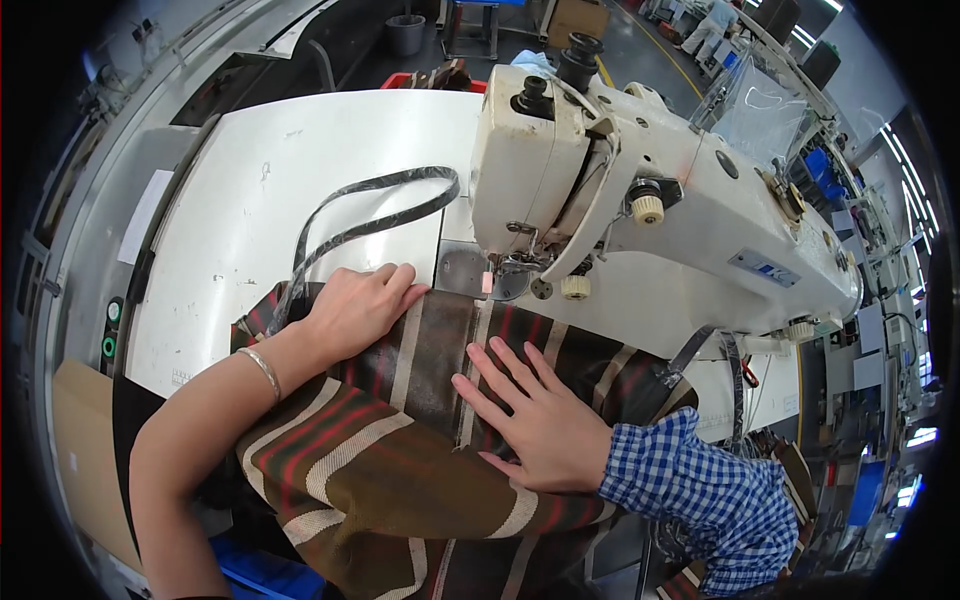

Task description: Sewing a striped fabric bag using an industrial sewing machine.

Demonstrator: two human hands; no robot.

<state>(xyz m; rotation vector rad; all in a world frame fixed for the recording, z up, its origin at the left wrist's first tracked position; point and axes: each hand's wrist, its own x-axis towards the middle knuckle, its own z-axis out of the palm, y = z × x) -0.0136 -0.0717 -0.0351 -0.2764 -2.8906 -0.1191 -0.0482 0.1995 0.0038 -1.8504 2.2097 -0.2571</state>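
The big striped cloth (400, 480) is closest, all brown, red and cream, in a fat fold at six o'clock. It goes up to the middle, over the edge of the white bench (230, 200). A shiny dark strip (437, 370) runs up it near the middle. The cloth's top edge is just by the metal plate (460, 268) and a small pink piece (487, 283) of the sewing machine (640, 180). I can't tell if any cloth is under that pink piece. The machine is big and cream, at one to two o'clock.

The left hand (360, 305) is at nine o'clock, on the cloth near its top edge. Its fingers are curled, and I can't tell if they pinch the cloth. A bangle (262, 370) is on that wrist. The right hand (550, 425) is at five o'clock, its fingers spread out on the cloth. Its blue checked sleeve (690, 480) is at four o'clock. A dark strap (380, 185) makes a loop at eleven o'clock and comes down by the left wrist.

The cloth looks soft and bendy but thick, so it should not break. The low part may be heavy enough to tug. The dark strip looks smooth, so it may slip a bit. Good spots to hold are the top edge at ten o'clock and the flat part at five o'clock, away from the needle end.
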